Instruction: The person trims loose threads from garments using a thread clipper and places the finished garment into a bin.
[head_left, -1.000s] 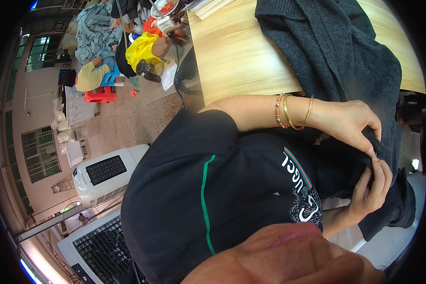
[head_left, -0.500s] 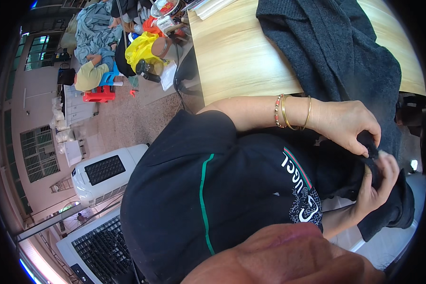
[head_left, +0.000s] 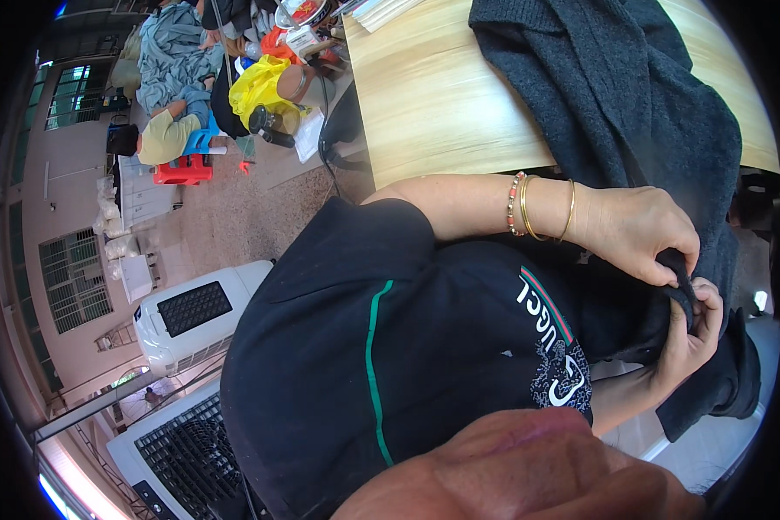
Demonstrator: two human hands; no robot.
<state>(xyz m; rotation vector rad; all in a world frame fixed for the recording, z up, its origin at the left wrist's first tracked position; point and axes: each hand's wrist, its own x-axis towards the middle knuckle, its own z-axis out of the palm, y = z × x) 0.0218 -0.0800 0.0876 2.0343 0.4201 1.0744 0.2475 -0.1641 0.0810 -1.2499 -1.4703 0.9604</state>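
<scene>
My left hand (head_left: 637, 227), with bracelets at the wrist, pinches a folded edge of dark cloth (head_left: 680, 276) between thumb and fingers. Just below it in the picture, my right hand (head_left: 693, 334) grips the same edge, its thumb in front and its fingers curled behind. The two hands are close together, with the cloth bunched between them. A dark grey knitted garment (head_left: 598, 78) lies across the table and hangs down beside my hands. Whether the held edge belongs to that garment I cannot tell. More dark cloth (head_left: 728, 373) hangs past my right hand.
A pale wood-grain table (head_left: 442, 95) carries the garment. Beyond its corner are a yellow plastic bag (head_left: 260, 87), a dark bottle (head_left: 270, 124) and a cable. Another person (head_left: 166, 139) sits near a red stool (head_left: 184, 170) and piled grey-blue cloth (head_left: 178, 56). White air coolers (head_left: 195, 312) stand nearby.
My right hand's fingers have closed in on the cloth edge and are now sharp, where they were blurred. The edge has turned a little. My left hand keeps its pinch with a slight shift.
</scene>
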